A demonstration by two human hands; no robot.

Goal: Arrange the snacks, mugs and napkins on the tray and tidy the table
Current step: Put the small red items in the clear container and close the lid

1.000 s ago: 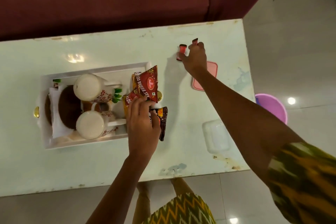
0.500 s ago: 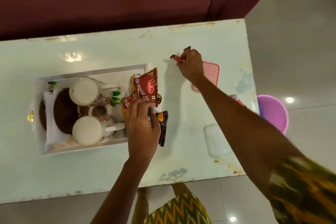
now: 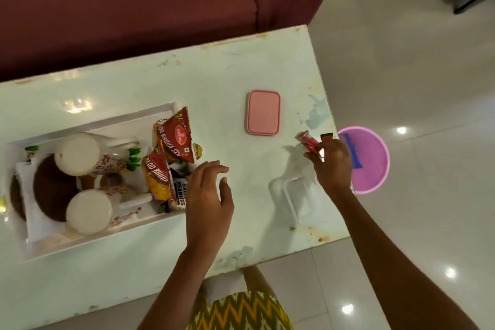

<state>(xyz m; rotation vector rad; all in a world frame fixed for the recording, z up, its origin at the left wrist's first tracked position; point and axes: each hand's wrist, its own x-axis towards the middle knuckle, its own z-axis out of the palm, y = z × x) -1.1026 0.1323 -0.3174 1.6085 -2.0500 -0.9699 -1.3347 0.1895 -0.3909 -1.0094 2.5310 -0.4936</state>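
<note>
A white tray (image 3: 88, 241) sits on the left of the table. It holds two floral mugs (image 3: 80, 154) (image 3: 91, 211), brown coasters on white napkins (image 3: 52, 190) and several snack packets (image 3: 175, 139) at its right end. My left hand (image 3: 209, 201) hovers open just right of the packets, touching nothing I can see. My right hand (image 3: 332, 166) is shut on small red wrappers (image 3: 309, 140) near the table's right edge, beside the pink bin (image 3: 371, 161) on the floor.
A pink lid (image 3: 263, 112) lies on the pale table (image 3: 214, 80). A clear plastic container (image 3: 297, 201) lies near the front right corner. A maroon sofa (image 3: 134, 8) runs behind the table. Tiled floor is to the right.
My right hand picked the red wrappers off the table near the pink lid and carried them right toward the bin. My left hand let go of the snack packets and opened.
</note>
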